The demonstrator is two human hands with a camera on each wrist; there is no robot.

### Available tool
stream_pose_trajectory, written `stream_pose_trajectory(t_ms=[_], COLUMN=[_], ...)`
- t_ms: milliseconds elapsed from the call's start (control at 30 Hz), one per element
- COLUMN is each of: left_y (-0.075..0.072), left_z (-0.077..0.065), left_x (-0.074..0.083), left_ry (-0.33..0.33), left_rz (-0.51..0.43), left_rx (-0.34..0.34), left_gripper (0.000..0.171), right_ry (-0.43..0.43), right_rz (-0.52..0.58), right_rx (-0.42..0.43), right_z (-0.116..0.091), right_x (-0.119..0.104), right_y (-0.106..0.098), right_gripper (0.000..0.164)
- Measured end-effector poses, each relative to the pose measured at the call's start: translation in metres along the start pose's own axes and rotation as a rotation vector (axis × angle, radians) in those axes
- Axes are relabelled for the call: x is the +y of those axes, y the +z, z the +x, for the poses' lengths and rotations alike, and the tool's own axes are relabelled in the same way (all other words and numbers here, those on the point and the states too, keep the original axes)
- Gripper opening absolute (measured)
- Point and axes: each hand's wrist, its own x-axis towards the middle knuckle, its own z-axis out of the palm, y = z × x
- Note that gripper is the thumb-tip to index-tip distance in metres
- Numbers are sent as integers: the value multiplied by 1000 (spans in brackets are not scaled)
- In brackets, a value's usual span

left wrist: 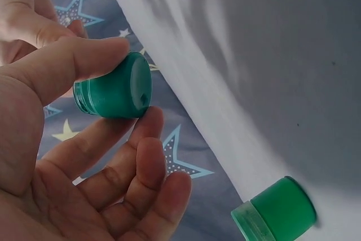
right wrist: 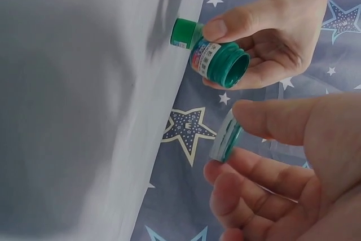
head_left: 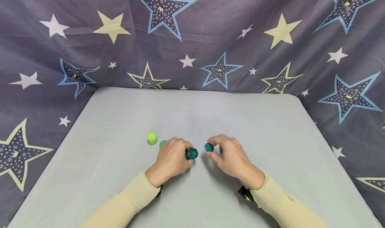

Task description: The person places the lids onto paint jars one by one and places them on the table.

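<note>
My left hand (head_left: 173, 156) grips a small dark green paint jar (right wrist: 219, 63) between thumb and fingers. The jar is tilted, its uncapped threaded mouth facing my right hand, and green paint shows inside. My right hand (head_left: 234, 154) pinches the round lid (head_left: 209, 147) by its rim, a short gap away from the jar. In the right wrist view, green paint marks the lid's inner side. Just beyond my left hand stands a second, brighter green jar (left wrist: 284, 210) with its lid on, mostly hidden in the head view.
A light green jar (head_left: 152, 138) with its lid on stands on the table (head_left: 120, 114), left of the other jars. A star-patterned cloth (head_left: 192, 37) hangs behind the table and along its sides.
</note>
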Motion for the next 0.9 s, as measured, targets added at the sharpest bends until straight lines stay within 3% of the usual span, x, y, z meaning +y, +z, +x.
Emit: stream_pose_trajectory(t_ms=[467,900], left_y=[4,7], left_z=[-3,-2], left_x=[0,0], left_ry=[29,48], left_rz=[19,28], left_rx=[-8,-14], left_gripper=[19,39], right_ry=[-46,-81], right_rz=[24,46], right_rx=[-6,-32], right_z=[-5,-8], right_x=[-8,-11], right_y=[9,15], right_gripper=[30,30])
